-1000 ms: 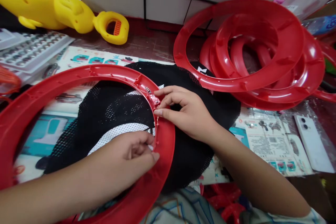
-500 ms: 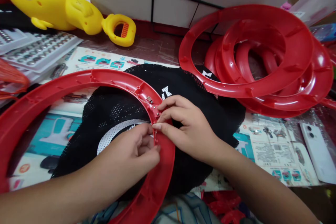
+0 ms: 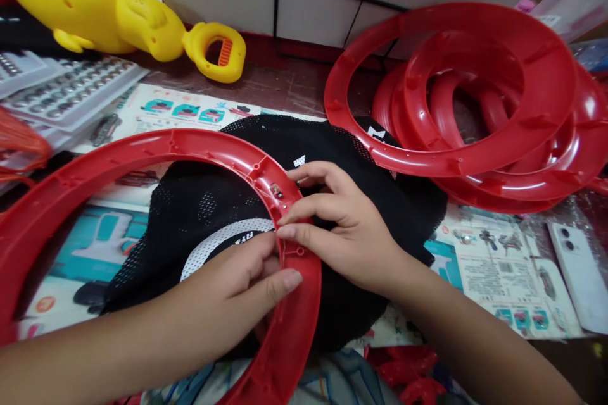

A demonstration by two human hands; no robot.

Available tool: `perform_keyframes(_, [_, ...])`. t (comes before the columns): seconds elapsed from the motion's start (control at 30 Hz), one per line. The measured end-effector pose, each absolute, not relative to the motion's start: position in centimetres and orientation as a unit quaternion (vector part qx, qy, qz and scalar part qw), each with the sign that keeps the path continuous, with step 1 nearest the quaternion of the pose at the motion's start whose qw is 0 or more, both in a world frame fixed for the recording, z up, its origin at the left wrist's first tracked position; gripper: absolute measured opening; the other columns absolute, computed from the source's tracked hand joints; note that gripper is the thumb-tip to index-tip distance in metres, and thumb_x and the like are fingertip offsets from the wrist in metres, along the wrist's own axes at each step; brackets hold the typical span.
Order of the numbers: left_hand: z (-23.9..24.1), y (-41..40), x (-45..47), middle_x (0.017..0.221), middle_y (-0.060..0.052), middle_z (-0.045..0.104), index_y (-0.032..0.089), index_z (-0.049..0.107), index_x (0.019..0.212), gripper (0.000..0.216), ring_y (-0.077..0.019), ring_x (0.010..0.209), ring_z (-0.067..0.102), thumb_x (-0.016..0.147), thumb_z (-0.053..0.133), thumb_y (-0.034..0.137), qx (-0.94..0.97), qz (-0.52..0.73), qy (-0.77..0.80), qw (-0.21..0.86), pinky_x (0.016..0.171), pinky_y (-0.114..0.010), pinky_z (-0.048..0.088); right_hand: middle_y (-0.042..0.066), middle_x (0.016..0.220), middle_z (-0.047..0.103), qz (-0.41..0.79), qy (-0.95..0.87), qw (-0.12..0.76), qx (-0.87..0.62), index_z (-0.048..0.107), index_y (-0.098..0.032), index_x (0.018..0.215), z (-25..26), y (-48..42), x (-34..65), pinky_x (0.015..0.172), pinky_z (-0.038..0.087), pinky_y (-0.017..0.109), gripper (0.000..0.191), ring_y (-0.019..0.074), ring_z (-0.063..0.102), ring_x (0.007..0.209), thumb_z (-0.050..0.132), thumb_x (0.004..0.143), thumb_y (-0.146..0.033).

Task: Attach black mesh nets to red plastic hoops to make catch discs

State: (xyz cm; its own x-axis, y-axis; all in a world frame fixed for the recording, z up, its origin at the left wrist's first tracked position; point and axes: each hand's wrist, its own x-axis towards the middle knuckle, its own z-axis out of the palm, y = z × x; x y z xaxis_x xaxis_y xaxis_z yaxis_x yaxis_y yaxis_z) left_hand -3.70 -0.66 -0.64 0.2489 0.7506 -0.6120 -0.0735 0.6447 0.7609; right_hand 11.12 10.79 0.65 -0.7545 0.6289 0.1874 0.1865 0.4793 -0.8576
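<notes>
Ring (image 3: 301, 304) under right fingers (image 3: 316, 207) and left thumb (image 3: 291, 279).

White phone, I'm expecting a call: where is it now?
In the head view, the white phone lies far right, at the edge of the printed sheet, below the stacked red rings.

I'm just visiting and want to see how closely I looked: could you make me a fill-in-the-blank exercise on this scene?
1. The left hand and right hand both touch a ring coloured ____.
2. The cloth under that ring is mostly ____.
3. The yellow toy lies toward the picture's upper ____ corner.
4. The phone shows ____ large camera lenses.

Missing words: red; black; left; two.
</notes>
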Motion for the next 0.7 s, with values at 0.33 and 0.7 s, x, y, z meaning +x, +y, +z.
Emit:
perform_keyframes(0.33, [-1.5,-0.9,-3.4,0.089,-0.001,0.066,0.023,0.056,0.095,0.034,-0.0194,0.081,0.061,0.087,0.055,0.055,0.388,0.233,0.562,0.693,0.070,-0.029,0.049,0.006,0.125,0.054,0.458,-0.822,0.201,-0.272,0.070,-0.019,0.071,0.5,11.2,10.7,0.102,0.045,0.040,0.008,0.0191,0.055,0.116,0.073,0.078,-0.017])
perform_keyframes(0.7, [-0.4,-0.5,-2.8,0.077,0.004,0.063,0.023,0.055,0.103,0.025,-0.0128,0.072,0.062,0.087,0.061,0.042,0.193,0.330,0.484,0.787,0.064,-0.023,0.050,0.005,0.106,0.063,0.458,-0.823,0.218,-0.257,0.065,-0.018,0.072,0.9,10.7,10.9,0.089,0.051,0.034,0.011,0.0152,0.063,0.098,0.066,0.082,-0.014])
